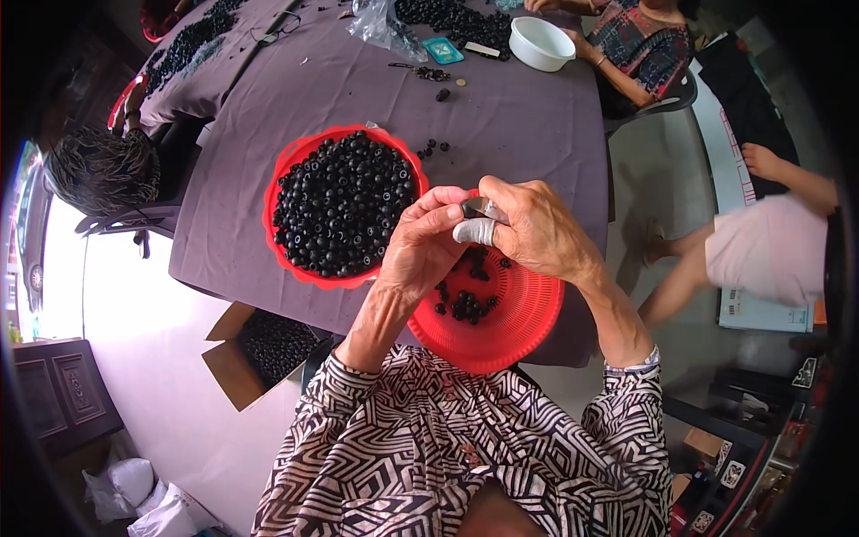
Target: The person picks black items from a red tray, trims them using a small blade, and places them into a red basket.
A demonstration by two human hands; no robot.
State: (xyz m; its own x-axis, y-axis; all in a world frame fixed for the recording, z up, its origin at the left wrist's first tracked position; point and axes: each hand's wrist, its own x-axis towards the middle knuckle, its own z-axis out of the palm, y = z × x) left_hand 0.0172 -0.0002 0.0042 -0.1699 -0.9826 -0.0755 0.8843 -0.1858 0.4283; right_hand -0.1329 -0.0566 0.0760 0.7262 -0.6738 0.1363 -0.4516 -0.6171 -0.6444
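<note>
My two hands meet above a red slotted plastic basket (528, 313), which holds a small heap of black round pieces (468, 306). Closed around a short, flat metal blade (481, 208), my right hand (546, 228) has a white wrap (474, 232) on its thumb. The fingers of my left hand (416, 242) are pinched together at the blade's tip; whatever lies between them is too small or hidden to make out. Left of my hands stands a red scalloped basket (272, 206), heaped with glossy black bead-like pieces (344, 201), some showing pale-rimmed holes.
On the grey-purple tablecloth (242, 134) lie a few loose black pieces (433, 146). Farther off are a white bowl (542, 43), a blue packet (443, 50) and clear plastic bags. Below the table sits an open cardboard box (234, 367). Other people sit around; one stands at right.
</note>
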